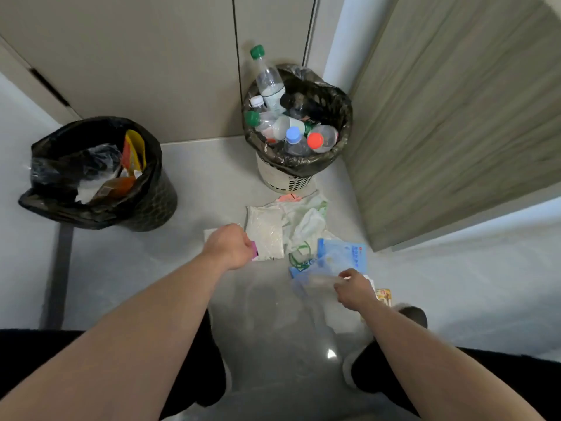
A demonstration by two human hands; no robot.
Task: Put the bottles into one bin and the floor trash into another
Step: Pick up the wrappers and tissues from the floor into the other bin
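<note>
Bottles (291, 129) already heaped in the pale bin (285, 177), wrappers in the black bin (145, 205); floor trash (303, 226) left, left hand (229, 247) pinching a pink packet (254, 250), right hand (353, 288) gripping clear plastic (315, 279).

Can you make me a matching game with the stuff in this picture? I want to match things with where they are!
Things:
1. bottles
2. yellow and orange wrappers
3. white packet
4. clear plastic wrap

Places:
A. lying on the floor
B. in the right hand's grip
C. in the white bin
D. in the black bin

Pairs: 1-C, 2-D, 3-A, 4-B
</note>
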